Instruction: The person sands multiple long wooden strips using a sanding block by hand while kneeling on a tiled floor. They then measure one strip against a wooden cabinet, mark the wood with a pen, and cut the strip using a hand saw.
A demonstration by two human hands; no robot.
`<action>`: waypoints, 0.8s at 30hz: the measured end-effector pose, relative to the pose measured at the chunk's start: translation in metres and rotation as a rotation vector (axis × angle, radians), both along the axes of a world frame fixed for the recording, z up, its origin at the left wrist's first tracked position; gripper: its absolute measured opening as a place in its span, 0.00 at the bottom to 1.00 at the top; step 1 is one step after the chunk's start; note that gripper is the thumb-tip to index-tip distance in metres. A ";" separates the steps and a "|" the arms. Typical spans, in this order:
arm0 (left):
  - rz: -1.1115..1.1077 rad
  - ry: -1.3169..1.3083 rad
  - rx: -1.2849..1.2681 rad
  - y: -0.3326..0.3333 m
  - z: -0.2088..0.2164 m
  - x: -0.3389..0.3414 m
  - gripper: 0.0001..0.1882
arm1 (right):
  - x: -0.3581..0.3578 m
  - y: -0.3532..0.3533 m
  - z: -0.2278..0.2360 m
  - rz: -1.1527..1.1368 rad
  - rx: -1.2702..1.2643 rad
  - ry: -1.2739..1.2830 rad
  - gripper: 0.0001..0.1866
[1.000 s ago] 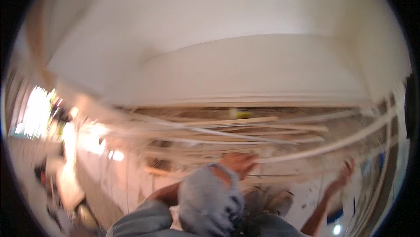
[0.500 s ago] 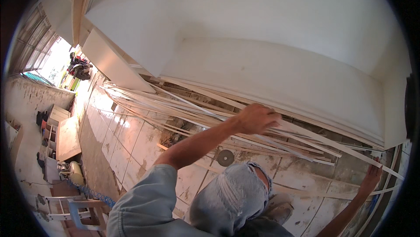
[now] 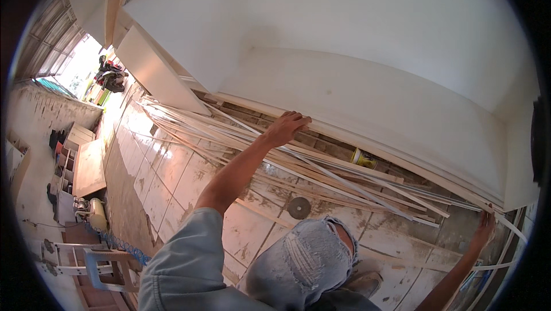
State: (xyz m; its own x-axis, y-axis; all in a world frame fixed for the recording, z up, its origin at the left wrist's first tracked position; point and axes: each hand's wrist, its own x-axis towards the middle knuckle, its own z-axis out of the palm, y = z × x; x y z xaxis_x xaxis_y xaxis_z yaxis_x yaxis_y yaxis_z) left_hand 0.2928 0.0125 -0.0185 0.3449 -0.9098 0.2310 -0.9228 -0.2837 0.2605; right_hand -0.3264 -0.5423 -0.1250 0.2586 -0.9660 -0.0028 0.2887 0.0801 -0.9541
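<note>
Since the earlier frame, the left hand (image 3: 287, 128) has shifted up and leftward from the middle of the picture, and the long pale strip (image 3: 436, 180) that slanted out in front of the white cabinet (image 3: 367, 93) now lies close along its lower edge, right of centre. That hand is bent over the edge, fingers together; whether it grips the strip, I cannot tell. At the lower right, the right hand (image 3: 485, 229) is raised with its fingertips at the strip's far end; its grip cannot be made out either. Below the cabinet, a loose pile of strips (image 3: 195, 126) runs from left of centre down toward the right, with a yellow tub (image 3: 363, 159) behind it. White floor tiles (image 3: 247, 232), stained and dusty with dark joints, fill the middle and carry a round grey disc (image 3: 299, 208) just above the knee (image 3: 298, 253) in torn jeans. Toward the left, a pale panel (image 3: 152, 72) stands aslant near a bright opening (image 3: 83, 70). Lower left hold a board (image 3: 90, 167), a tank (image 3: 97, 215), a coiled blue hose (image 3: 129, 249) and a blue-edged stool (image 3: 94, 271).
</note>
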 end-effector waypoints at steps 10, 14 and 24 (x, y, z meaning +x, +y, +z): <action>0.035 -0.049 -0.054 -0.004 -0.027 0.006 0.14 | 0.037 0.014 0.015 -0.040 0.087 0.023 0.19; 0.035 -0.093 -0.048 -0.004 -0.028 0.001 0.16 | 0.050 0.020 0.030 -0.127 0.142 0.077 0.18; 0.081 -0.067 -0.036 0.022 -0.032 0.003 0.20 | 0.058 0.022 -0.010 -0.082 0.174 0.122 0.19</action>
State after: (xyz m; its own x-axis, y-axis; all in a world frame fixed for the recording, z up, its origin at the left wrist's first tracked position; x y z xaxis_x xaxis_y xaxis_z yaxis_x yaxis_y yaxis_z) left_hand 0.2955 0.0349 -0.0500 0.4000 -0.8702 0.2877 -0.9128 -0.3501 0.2103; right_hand -0.2688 -0.5201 -0.1352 0.1667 -0.9660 -0.1978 0.1844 0.2276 -0.9561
